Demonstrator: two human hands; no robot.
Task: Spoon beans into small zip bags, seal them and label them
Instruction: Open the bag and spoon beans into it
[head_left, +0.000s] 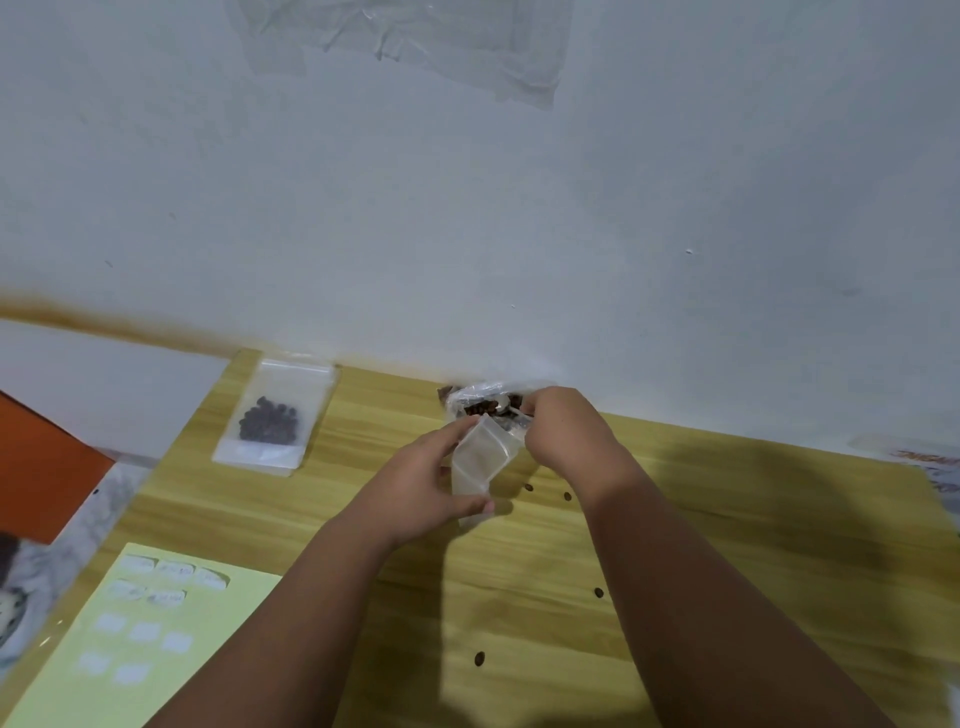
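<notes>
On the left hand the fingers and thumb grip a small empty clear plastic zip bag, mouth up. The right hand curls its fingers at a crumpled clear sack of brown beans against the white wall; whether they hold anything I cannot tell. Loose beans dot the yellow wood-grain bench, beside a filled zip bag and a pale green label sheet.

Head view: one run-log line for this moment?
phase: fill | left hand: holds empty zip bag | right hand: at bean sack, grip hidden | filled bag: flat on table | loose beans: on table
</notes>
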